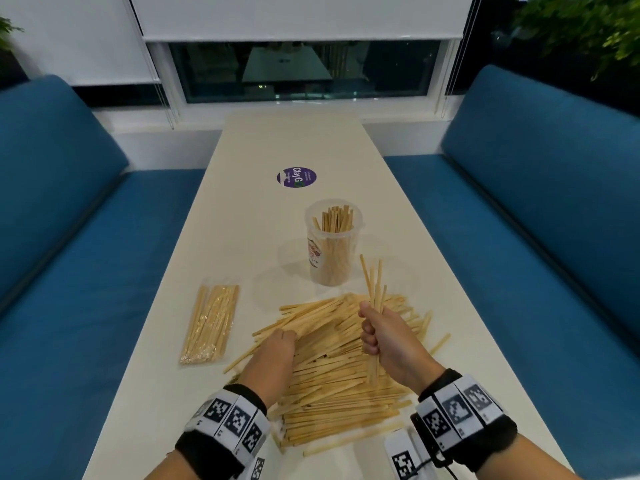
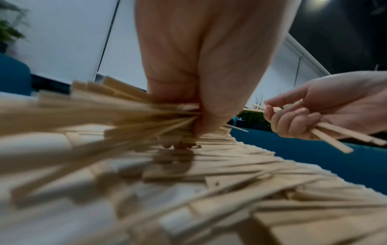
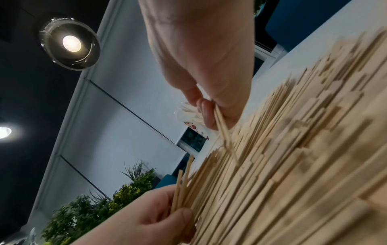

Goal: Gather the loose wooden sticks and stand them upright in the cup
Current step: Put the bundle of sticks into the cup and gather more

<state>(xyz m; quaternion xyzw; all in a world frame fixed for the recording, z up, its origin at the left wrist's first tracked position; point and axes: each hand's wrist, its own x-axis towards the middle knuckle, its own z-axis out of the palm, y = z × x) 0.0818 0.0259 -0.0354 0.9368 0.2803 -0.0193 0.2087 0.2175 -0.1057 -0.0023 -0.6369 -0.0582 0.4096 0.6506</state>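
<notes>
A clear plastic cup (image 1: 332, 240) stands upright mid-table with several wooden sticks in it. A big pile of loose sticks (image 1: 339, 375) lies in front of it, near me. My right hand (image 1: 372, 327) grips a small bundle of sticks (image 1: 375, 289), held roughly upright above the pile's right side, just short of the cup. My left hand (image 1: 287, 336) is down on the pile's left part. In the left wrist view its fingertips (image 2: 188, 131) pinch several sticks (image 2: 125, 116) fanning out from them. The right wrist view shows the left hand's thumb (image 3: 180, 218) pressing on those sticks.
A sealed clear packet of sticks (image 1: 209, 323) lies left of the pile. A round purple sticker (image 1: 296, 177) sits on the white table (image 1: 242, 209) beyond the cup. Blue benches (image 1: 69, 271) (image 1: 536, 237) flank the table, and a window is at the far end.
</notes>
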